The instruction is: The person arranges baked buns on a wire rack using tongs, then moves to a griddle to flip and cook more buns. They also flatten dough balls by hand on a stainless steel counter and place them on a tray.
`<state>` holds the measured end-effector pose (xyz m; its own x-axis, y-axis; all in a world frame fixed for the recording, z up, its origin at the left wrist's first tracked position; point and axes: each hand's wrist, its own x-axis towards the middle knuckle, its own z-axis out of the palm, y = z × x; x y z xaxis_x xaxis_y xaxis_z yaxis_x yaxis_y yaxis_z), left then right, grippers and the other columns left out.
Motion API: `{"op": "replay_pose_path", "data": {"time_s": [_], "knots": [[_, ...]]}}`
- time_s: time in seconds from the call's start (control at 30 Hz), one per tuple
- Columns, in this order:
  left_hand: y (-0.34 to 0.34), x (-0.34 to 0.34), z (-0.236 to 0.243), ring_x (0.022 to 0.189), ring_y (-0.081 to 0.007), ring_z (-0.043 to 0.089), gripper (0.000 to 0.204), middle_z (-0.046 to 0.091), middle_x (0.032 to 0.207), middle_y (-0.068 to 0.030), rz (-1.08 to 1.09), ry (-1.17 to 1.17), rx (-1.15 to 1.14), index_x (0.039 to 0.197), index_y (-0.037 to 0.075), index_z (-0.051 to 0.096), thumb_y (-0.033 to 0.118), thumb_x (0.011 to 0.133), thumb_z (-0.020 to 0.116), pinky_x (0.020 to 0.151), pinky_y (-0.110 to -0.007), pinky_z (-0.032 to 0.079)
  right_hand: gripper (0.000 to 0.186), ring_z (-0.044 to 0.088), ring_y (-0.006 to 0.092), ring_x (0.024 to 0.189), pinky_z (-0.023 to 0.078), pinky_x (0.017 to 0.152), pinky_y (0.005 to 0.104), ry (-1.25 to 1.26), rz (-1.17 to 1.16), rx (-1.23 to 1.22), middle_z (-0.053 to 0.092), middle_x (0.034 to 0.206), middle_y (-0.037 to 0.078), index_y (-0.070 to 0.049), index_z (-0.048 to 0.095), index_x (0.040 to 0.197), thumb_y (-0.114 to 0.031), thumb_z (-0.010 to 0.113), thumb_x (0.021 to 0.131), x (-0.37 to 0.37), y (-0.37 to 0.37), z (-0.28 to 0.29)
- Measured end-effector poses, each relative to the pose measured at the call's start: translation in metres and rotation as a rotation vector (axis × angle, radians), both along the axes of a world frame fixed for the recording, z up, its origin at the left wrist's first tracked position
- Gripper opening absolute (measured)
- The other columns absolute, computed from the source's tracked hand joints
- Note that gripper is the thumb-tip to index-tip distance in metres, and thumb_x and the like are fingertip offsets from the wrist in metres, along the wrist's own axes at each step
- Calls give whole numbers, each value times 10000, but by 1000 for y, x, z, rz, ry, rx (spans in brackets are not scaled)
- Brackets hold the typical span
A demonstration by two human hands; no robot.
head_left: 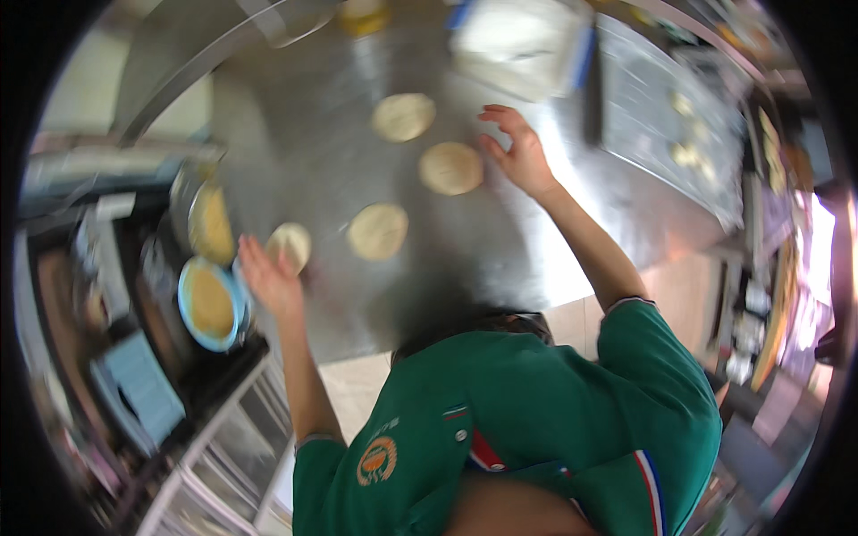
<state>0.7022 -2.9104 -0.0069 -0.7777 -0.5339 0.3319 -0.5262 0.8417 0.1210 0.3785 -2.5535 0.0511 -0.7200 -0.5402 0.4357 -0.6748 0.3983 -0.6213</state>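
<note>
Flattened rounds of pale dough lie on the steel worktop [295, 179]. My left hand [271, 279] is at the worktop's left side, fingers stretched out, its thumb over the edge of the leftmost dough round [291, 243]; whether it presses on the dough I cannot tell. Further right are a middle dough round [378, 232], a far dough round [403, 117] and a right-hand dough round [450, 169]. Just right of this last one, my right hand [520, 154] hovers with thumb and fingers apart and holds nothing.
On the left, a light-blue bowl [239, 304] and a clear bowl [181, 210] hold yellow mixtures. A blue-edged container of white flour [505, 45] stands at the back. A plastic-covered tray [639, 107] with dough pieces lies at the right. Left shelving [241, 429] borders the worktop.
</note>
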Motion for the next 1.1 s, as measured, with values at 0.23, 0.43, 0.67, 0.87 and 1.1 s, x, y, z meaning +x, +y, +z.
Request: {"op": "replay_pose_path", "data": {"time_s": [0.23, 0.43, 0.67, 0.87, 1.1], "knots": [[43, -43, 13, 1463, -340, 199, 681, 233, 1580, -157, -11, -243, 287, 1511, 87, 283, 400, 958, 527, 1150, -575, 137, 190, 643, 333, 979, 512, 837, 389, 81, -634, 54, 663, 1063, 148, -33, 666, 1013, -128, 679, 848, -76, 269, 15], [157, -157, 48, 1417, -394, 270, 532, 327, 1518, -192, -395, -22, 433, 1412, 38, 425, 191, 931, 592, 1133, -484, 265, 478, 662, 392, 925, 508, 820, 470, -355, -1244, 459, 693, 935, 225, -18, 720, 962, -469, 583, 880, -166, 463, -30], [352, -312, 95, 1356, -335, 408, 444, 442, 1452, -167, -851, 34, 922, 1297, 3, 548, 68, 869, 645, 1100, -416, 346, 588, 660, 372, 880, 512, 827, 457, -215, -1397, 231, 685, 961, 203, 24, 593, 1121, -416, 750, 765, -236, 481, -66], [468, -417, 73, 1309, -248, 468, 485, 514, 1386, -126, -644, 229, 2015, 1388, 9, 431, 172, 963, 596, 1095, -404, 366, 481, 644, 165, 965, 521, 800, 312, -852, -198, -648, 680, 1055, 109, -55, 463, 1331, -200, 667, 920, -178, 382, 11], [438, -394, 55, 1158, -198, 558, 396, 560, 1266, -97, -101, 45, 2415, 1308, 18, 479, 163, 960, 601, 981, -362, 468, 535, 648, 417, 975, 511, 854, 474, -364, -990, 560, 675, 1017, 264, -30, 600, 1195, -469, 561, 892, -303, 482, -85]]}}
